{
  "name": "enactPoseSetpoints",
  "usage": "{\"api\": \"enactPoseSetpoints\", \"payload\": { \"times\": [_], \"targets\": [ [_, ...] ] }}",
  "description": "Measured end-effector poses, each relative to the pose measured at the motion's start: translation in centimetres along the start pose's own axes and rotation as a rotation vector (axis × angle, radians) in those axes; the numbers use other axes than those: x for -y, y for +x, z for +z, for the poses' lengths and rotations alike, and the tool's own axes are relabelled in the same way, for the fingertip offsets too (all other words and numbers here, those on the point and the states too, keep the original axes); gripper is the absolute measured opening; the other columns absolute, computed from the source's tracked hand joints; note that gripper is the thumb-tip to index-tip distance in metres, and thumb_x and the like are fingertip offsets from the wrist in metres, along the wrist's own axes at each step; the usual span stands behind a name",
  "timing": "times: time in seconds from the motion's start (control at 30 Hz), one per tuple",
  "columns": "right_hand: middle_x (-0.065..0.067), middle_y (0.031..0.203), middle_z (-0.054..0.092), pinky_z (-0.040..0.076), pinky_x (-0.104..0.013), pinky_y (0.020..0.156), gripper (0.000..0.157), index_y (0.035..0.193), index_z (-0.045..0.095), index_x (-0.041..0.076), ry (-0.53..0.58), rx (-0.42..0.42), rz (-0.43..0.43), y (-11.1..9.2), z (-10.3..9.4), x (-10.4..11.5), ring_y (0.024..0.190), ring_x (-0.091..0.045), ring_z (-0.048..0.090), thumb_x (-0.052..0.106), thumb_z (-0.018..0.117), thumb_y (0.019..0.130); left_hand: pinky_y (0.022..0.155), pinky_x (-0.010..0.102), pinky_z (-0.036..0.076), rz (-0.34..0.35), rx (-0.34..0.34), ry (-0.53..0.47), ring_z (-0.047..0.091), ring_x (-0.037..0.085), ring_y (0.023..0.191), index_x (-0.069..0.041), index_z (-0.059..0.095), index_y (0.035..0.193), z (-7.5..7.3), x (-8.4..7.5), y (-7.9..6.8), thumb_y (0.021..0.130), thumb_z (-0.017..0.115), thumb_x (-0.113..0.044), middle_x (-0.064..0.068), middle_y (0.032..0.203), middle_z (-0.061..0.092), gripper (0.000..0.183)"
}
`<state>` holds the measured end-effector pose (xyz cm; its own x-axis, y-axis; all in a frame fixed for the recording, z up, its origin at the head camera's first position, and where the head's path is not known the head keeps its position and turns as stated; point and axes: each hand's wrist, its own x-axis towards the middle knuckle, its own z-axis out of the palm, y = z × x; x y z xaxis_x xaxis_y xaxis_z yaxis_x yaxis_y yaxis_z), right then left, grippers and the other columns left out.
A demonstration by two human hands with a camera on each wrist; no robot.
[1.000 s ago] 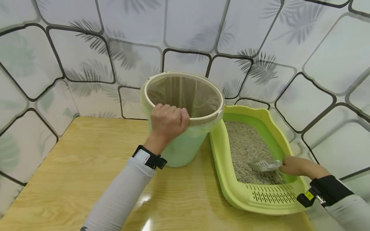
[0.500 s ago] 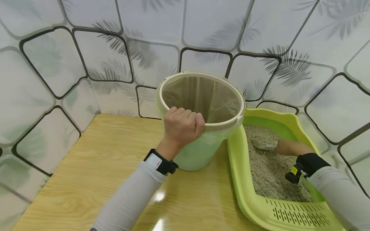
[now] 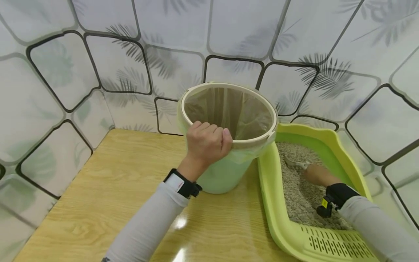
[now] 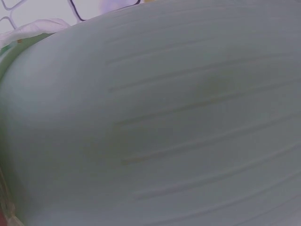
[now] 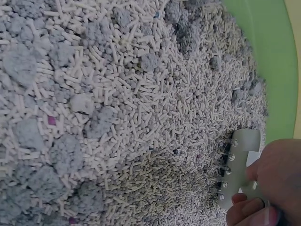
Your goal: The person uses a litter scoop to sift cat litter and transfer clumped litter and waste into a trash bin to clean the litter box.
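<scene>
My left hand [image 3: 209, 142] grips the near rim of a pale green trash bin [image 3: 219, 176], with the thumb lying along the rim. A clear bag lines the bin. In the left wrist view, the bin's ribbed wall [image 4: 164, 117] fills most of the picture. To the right stands a lime-green litter box [image 3: 273, 203] full of cat litter [image 3: 299, 196]. My right hand [image 3: 319, 174] holds a light-coloured litter scoop [image 3: 296, 163] by its handle. In the right wrist view, the slotted scoop blade [image 5: 234, 165] sits in the litter [image 5: 141, 117] near the green side wall.
Greyish clumps [image 5: 44, 183] lie amid the pellets, away from the scoop. The wooden tabletop [image 3: 98, 189] reaches left and forward of the bin. Patterned wall covering [image 3: 176, 69] closes in the back and sides. The box has a slotted front lip [image 3: 337, 240].
My right hand has carried the scoop from the box's front to its rear part, then slightly left. The head view has swung left. My left hand stays on the bin's rim.
</scene>
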<state>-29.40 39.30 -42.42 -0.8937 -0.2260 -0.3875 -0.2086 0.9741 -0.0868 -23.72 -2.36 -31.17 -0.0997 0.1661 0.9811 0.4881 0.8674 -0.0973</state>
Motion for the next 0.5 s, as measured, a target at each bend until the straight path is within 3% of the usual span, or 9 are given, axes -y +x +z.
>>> {"api": "enactPoseSetpoints", "payload": {
  "times": [0.3,0.5],
  "targets": [
    [0.001,0.056,0.031,0.028,-0.028,0.049,0.036,0.064,0.044,0.010,-0.006,-0.122,-0.089,-3.6,-0.3,0.8,0.048,-0.010,0.026,0.014,0.029,0.096,0.045,0.028,0.021,-0.016,-0.010,-0.005,0.024,0.014,0.040,-0.017,0.026,0.046,-0.1,0.1,0.0,0.081,0.041,-0.019,-0.004,0.044,0.024,0.038],
    [0.002,0.055,0.029,0.029,-0.030,0.050,0.041,0.063,0.045,0.011,0.033,-0.141,-0.022,-6.2,-1.0,1.3,0.047,-0.011,0.026,0.020,0.025,0.097,0.045,0.029,0.021,-0.023,-0.025,-0.013,0.024,0.014,0.039,-0.016,0.027,0.046,-0.3,0.1,0.0,0.082,0.040,-0.019,-0.003,0.043,0.024,0.039]
  ]
}}
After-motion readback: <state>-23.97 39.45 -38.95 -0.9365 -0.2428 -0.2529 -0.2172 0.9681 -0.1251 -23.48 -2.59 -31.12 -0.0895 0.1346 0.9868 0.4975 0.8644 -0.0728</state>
